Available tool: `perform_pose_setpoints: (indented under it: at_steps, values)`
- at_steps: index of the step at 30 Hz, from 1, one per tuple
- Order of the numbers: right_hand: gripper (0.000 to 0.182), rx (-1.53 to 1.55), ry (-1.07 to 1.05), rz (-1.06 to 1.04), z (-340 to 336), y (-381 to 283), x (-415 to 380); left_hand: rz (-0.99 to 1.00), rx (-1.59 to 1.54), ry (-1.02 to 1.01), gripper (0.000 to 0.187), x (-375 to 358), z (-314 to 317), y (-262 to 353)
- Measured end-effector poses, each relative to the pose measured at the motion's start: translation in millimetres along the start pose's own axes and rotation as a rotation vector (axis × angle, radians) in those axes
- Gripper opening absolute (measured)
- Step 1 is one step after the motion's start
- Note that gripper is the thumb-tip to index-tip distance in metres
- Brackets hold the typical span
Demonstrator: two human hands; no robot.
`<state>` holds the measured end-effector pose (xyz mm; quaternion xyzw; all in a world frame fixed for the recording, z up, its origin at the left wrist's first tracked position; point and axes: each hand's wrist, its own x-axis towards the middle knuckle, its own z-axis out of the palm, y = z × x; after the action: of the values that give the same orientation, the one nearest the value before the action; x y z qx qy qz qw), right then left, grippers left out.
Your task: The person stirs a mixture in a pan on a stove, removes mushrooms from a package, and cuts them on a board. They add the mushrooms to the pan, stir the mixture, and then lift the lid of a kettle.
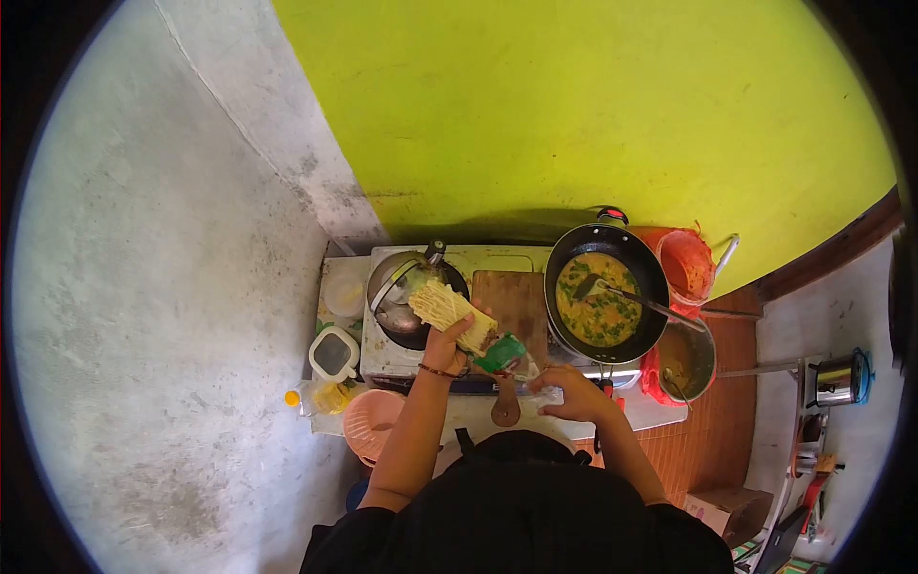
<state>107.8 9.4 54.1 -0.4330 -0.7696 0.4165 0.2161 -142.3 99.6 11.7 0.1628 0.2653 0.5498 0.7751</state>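
Observation:
A pale yellow block of dried noodles (454,314) is gripped in my left hand (446,348), its upper end over a round pan (409,330) on the stove. A green and clear plastic packet (500,354) lies between my two hands, close by the noodles. My right hand (576,394) is just right of the packet, fingers curved and apart, with nothing visible between them. Behind the packet is a wooden cutting board (512,301), its handle toward me. To the right, a black frying pan (564,330) contains a yellow mixture with green bits and a spatula (631,297).
A red bag-lined container (687,268) and a metal pot (703,354) stand right of the frying pan. At left are a white-lidded container (334,354), an oil bottle (330,397) and a pink basket (371,426). Walls border the stove behind and left.

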Motion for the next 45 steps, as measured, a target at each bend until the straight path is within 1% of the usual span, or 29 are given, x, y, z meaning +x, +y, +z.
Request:
perform_pose_setpoints:
  at_steps: [2,5,8,11,14,20,22,23,26,29,31,32,35,38,41,43,45]
  values:
    - [0.034,0.207,-0.083,0.032,-9.8,-8.5,3.2,-0.022,0.034,-0.017,0.04,-4.7,5.0,-2.9]
    - [0.045,0.158,-0.099,0.221,-32.6,-38.6,23.2,-0.054,0.052,-0.017,0.037,-13.7,17.3,-8.4]
    - [0.053,-0.046,0.234,0.05,-14.7,-32.9,40.0,-0.119,0.068,-0.048,0.038,-20.5,15.0,-18.3]
    - [0.061,-0.105,0.344,-0.082,12.2,-33.6,54.9,-0.179,0.098,-0.01,0.04,-26.1,-1.0,-37.7]
    - [0.069,-0.174,0.312,-0.01,39.3,-23.1,58.6,-0.18,0.09,0.029,0.041,-34.9,-5.6,-49.8]
    - [0.079,-0.138,0.303,-0.031,66.0,-11.0,55.4,-0.158,0.065,0.062,0.041,-45.5,-10.3,-63.7]
    - [0.08,-0.087,0.267,0.026,66.3,-10.5,53.2,-0.175,0.042,0.077,0.041,-50.8,-4.5,-62.9]
    - [0.08,-0.062,0.248,0.054,66.1,-9.7,52.1,-0.198,0.056,0.053,0.041,-53.1,-1.2,-62.0]
    - [0.078,0.053,0.258,0.036,78.9,8.4,46.9,-0.269,0.101,-0.012,0.043,-58.1,2.0,-63.5]
    - [0.072,0.064,0.305,0.008,91.9,29.2,44.8,-0.314,0.14,-0.087,0.046,-56.9,-15.7,-76.0]
    - [0.07,0.195,0.242,0.073,94.2,40.4,45.4,-0.309,0.154,-0.174,0.049,-55.4,-22.6,-77.8]
    - [0.068,0.261,0.211,0.106,95.4,45.8,45.4,-0.325,0.126,-0.15,0.05,-55.7,-25.7,-79.7]
    - [0.067,0.644,0.204,0.114,97.4,58.2,45.8,-0.367,0.049,-0.089,0.052,-61.9,-10.7,-67.8]
    - [0.066,0.967,0.161,0.221,92.8,60.8,44.4,-0.399,-0.007,-0.066,0.051,-63.4,-13.0,-65.0]
    - [0.068,0.843,0.141,0.375,93.3,59.0,44.7,-0.429,-0.033,-0.088,0.052,-58.6,-28.7,-72.6]
    - [0.069,0.892,0.155,0.376,91.3,54.2,46.7,-0.44,-0.02,-0.119,0.053,-55.2,-39.9,-76.5]
    - [0.068,0.946,0.158,0.384,92.7,59.9,48.7,-0.463,0.089,-0.024,0.055,-56.8,-41.1,-72.6]
